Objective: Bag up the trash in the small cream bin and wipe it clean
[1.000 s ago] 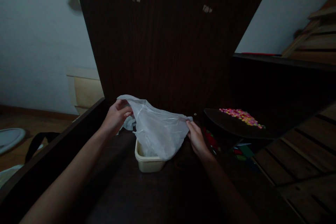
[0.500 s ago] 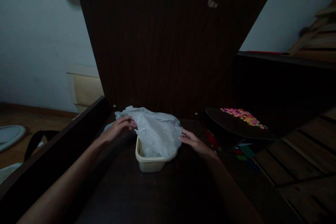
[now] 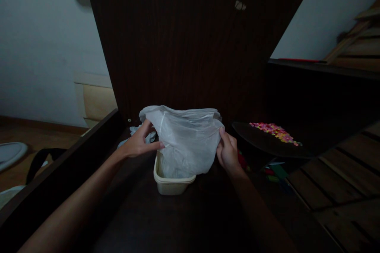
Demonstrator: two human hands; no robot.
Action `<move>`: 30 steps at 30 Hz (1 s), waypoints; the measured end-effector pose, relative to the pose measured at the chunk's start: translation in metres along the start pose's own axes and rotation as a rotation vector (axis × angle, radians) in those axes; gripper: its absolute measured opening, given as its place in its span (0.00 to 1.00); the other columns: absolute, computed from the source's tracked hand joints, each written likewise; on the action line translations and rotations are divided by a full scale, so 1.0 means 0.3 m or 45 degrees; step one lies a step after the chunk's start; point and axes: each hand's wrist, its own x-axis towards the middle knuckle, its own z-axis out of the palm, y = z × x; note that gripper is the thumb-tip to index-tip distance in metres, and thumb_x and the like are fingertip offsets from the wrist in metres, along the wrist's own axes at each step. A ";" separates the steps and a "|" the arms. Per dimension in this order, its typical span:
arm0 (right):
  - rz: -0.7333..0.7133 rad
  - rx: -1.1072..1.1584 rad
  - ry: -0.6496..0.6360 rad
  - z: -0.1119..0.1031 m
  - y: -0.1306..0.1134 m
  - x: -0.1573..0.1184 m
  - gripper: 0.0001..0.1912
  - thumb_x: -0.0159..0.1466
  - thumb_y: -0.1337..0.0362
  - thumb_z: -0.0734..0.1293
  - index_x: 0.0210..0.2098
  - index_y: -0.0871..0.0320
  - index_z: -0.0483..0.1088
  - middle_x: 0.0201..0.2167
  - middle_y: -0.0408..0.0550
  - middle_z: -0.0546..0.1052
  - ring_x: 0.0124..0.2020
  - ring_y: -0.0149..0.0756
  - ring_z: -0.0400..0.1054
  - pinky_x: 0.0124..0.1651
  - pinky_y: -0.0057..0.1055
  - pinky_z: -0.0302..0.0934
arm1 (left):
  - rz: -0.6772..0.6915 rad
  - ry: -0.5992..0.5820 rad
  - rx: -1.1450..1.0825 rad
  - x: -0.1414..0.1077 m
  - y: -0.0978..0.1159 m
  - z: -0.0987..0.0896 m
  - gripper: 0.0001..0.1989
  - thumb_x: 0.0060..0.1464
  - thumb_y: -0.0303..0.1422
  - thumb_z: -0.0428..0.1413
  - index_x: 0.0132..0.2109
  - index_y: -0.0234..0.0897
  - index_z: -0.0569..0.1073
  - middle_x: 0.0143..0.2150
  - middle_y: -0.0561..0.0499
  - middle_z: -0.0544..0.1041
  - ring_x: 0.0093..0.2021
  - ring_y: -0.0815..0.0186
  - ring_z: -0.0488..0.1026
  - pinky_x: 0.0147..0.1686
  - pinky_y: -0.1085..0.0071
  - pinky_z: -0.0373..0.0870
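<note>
Pinching a rumpled white plastic bag (image 3: 187,146) by its right edge, the right hand (image 3: 228,152) apparently holds it spread; the left hand (image 3: 137,143), thumb and fingers parted, touches its left side, gripping or not I cannot tell. At lower centre, the bag dips into a cream rectangular plastic tub (image 3: 173,186), upright, presumably for steadiness.

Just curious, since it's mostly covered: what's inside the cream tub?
Part of the white plastic bag shows inside the cream tub. The bag hides most of the interior, so anything beneath cannot be seen.

Crinkled plastic bag (image 3: 190,142), wood-grained panel (image 3: 190,47)
</note>
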 end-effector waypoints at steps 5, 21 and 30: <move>0.104 0.126 0.130 0.061 -0.021 0.077 0.18 0.55 0.46 0.75 0.29 0.56 0.75 0.23 0.45 0.78 0.39 0.45 0.77 0.43 0.38 0.71 | 0.001 0.160 0.049 0.094 0.045 0.034 0.42 0.48 0.46 0.67 0.64 0.38 0.59 0.63 0.37 0.67 0.63 0.43 0.67 0.59 0.45 0.69; 0.437 0.144 -0.517 0.050 -0.004 -0.008 0.38 0.42 0.62 0.80 0.53 0.51 0.73 0.55 0.47 0.79 0.59 0.48 0.72 0.62 0.44 0.65 | 0.037 0.243 0.064 0.336 0.089 0.191 0.28 0.44 0.36 0.61 0.53 0.35 0.65 0.46 0.45 0.73 0.49 0.51 0.74 0.55 0.49 0.69; 0.263 0.319 0.357 0.161 0.028 0.021 0.20 0.52 0.53 0.74 0.41 0.54 0.73 0.39 0.46 0.83 0.44 0.45 0.78 0.49 0.43 0.73 | 0.138 -0.111 -0.051 0.292 0.146 0.214 0.25 0.49 0.32 0.59 0.55 0.36 0.70 0.56 0.41 0.75 0.55 0.52 0.74 0.54 0.53 0.72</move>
